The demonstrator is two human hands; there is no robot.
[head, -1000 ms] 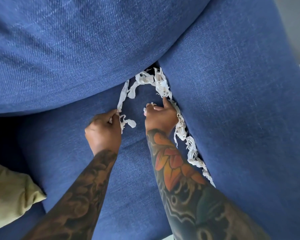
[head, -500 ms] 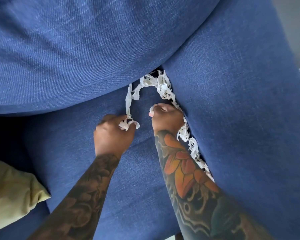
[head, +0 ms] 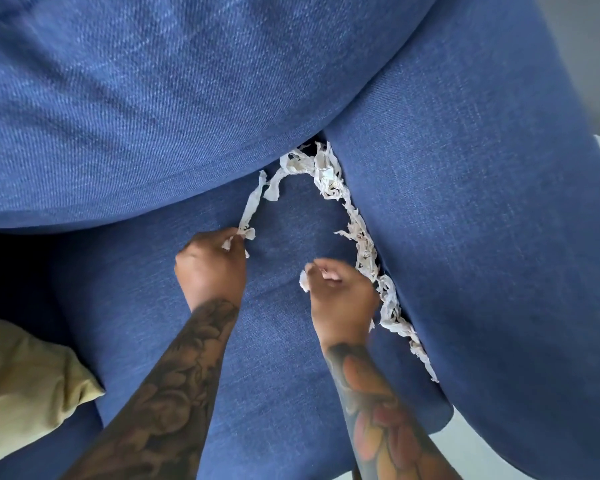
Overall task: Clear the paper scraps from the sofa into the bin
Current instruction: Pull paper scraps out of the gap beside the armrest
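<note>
White torn paper scraps [head: 329, 181] lie in a string along the crease between the blue sofa seat cushion [head: 284, 358] and the armrest [head: 482, 271], and along the back cushion. My left hand [head: 212, 268] pinches the lower end of a long paper strip [head: 252, 206] near the back crease. My right hand [head: 340, 296] is curled beside the armrest crease with small white scraps held in its fingers. More scraps [head: 399, 323] trail down the crease to the right of that hand. No bin is in view.
A large blue back cushion [head: 153, 98] fills the top of the view. An olive-green cushion [head: 25, 386] sits at the lower left. Pale floor [head: 471, 452] shows past the seat's front edge at the bottom right.
My right hand has pulled back from the scraps at the crease toward me, holding a small piece. My left hand keeps its pinch on the strip's end.
</note>
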